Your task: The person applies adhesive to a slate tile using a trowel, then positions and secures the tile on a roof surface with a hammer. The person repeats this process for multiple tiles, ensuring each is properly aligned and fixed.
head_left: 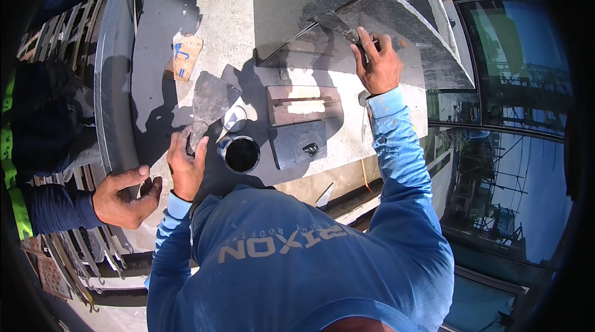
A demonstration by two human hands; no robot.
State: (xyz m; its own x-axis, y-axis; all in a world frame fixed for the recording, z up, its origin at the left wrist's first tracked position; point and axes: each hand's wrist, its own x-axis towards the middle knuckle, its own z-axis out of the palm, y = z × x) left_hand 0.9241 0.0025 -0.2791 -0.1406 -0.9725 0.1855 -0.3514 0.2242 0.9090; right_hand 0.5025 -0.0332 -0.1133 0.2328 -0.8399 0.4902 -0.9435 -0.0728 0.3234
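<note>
At the lower left of the work surface, my left hand is closed around the handle of a broad putty knife. The wide grey blade points away from me. My right hand reaches to the upper right, thumb and fingers closed on a smaller dark putty knife. Its blade lies against the edge of a dark stone slab, where that slab meets a second dark slab. An open tin with black contents stands close to my left hand. Black paste sits on a dark tile.
A co-worker's hands are at the left side. A pale round lid or cup touches the tin. Brownish blocks lie beyond the tile. A tan piece with blue marks lies farther left. Glass panels stand at the right.
</note>
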